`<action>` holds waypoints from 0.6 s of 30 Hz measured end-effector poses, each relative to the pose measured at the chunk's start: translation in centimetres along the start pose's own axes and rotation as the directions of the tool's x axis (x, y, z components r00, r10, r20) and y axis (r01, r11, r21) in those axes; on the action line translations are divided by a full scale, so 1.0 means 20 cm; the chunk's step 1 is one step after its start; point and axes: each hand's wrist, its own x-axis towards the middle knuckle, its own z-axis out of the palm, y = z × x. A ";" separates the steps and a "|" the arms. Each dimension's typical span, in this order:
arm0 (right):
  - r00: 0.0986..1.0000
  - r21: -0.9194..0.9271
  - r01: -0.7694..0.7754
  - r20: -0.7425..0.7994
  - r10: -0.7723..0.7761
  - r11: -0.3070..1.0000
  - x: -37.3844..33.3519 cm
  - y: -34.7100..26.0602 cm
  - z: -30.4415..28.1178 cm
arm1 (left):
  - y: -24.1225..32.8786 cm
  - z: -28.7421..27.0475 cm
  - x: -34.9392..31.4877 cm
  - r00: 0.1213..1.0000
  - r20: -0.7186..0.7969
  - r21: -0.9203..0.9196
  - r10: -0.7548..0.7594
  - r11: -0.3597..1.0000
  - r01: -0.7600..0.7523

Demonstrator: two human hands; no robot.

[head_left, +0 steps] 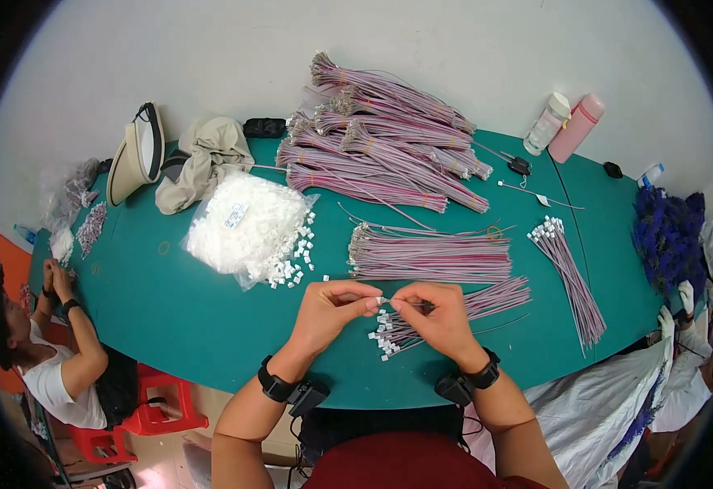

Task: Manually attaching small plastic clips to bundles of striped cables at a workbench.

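Note:
My left hand pinches a small white plastic connector at its fingertips. My right hand pinches the end of a thin pink-and-grey wire and holds it against that connector. Both hands meet above the green table, near its front edge. Under them lies a small bundle of wires with white connectors fitted. Just beyond the hands lies a flat bundle of bare-ended wires.
A clear bag of white connectors, some spilled, lies left of centre. Large wire bundles are piled at the back. Another finished bundle, scissors, two bottles, a hat and cloth. Other people sit at left and right.

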 end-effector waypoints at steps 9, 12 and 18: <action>0.973 -0.204 0.225 0.003 -0.229 0.953 0.00 -0.03 0.00 | 0.00 -0.01 0.00 0.999 -0.014 0.096 0.032 0.995 -0.030; 0.980 -0.173 0.196 0.013 -0.197 0.965 0.00 -0.04 0.00 | -0.01 -0.01 0.00 0.999 -0.006 0.106 0.049 0.993 -0.048; 0.999 -0.002 0.022 0.044 -0.022 1.000 0.00 0.00 -0.01 | 0.00 -0.01 0.00 1.000 0.010 0.109 0.004 0.994 -0.005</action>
